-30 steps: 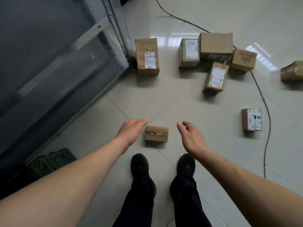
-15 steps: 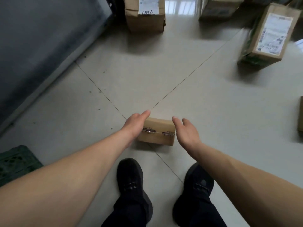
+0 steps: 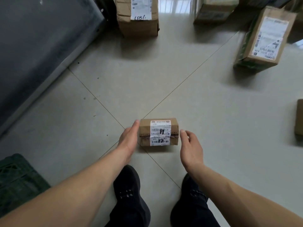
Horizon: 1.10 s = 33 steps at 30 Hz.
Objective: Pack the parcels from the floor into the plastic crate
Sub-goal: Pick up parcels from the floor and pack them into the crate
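A small brown parcel [image 3: 145, 128] with a white barcode label on top lies on the tiled floor just ahead of my shoes. My left hand [image 3: 128, 139] presses flat against its left end, fingers straight. My right hand [image 3: 191, 147] hovers by its right end with relaxed fingers, the thumb tip close to the box; I cannot tell whether it touches. A corner of the dark green plastic crate [image 3: 18, 181] shows at the lower left, and its inside is out of view.
More parcels lie ahead: one marked 1186 [image 3: 139, 25], one at the top [image 3: 213, 12], a labelled tilted one [image 3: 262, 41], and another cut off at the right edge [image 3: 299, 118]. A dark grey panel [image 3: 41, 38] slopes along the left.
I have bent lower towards the floor. The small parcel has turned so its white label now faces up. My right hand has drawn slightly off its right end.
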{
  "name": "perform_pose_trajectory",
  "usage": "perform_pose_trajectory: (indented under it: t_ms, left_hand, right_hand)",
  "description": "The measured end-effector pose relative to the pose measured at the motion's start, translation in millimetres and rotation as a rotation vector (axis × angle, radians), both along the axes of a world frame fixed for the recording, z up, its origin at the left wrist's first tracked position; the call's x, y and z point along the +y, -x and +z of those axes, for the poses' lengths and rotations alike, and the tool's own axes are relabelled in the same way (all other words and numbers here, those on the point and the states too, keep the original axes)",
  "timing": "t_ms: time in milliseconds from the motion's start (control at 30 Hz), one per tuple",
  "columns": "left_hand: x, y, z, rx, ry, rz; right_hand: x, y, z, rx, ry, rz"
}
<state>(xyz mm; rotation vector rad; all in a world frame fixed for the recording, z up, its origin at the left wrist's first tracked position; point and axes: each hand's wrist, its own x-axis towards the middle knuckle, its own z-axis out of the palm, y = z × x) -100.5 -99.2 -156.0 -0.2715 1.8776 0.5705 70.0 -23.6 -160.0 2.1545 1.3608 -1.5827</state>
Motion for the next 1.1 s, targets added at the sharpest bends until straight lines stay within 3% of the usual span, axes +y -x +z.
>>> perform_pose_trajectory:
  t_ms: [267, 467, 667, 1100]
  left_hand:
    - [13.9, -11.7, -14.6, -0.131, -0.065, 0.062]
    - [14.1, -4.3, 41.1, -0.125, -0.072, 0.05]
    - [18.8, 20.5, 163.8, -0.072, -0.152, 0.057]
    - [-29.6, 69.1, 492.3, 0.171, -0.405, 0.126]
  right_hand:
    - [8.0, 24.8, -17.6, 0.114, 0.057, -0.04]
    - [17.1, 33.7, 36.4, 0.116, -0.01, -0.025]
    - [26.4, 55.1, 148.8, 0.128, -0.097, 0.023]
    - [15.7, 130.3, 464.7, 0.3, -0.3, 0.078]
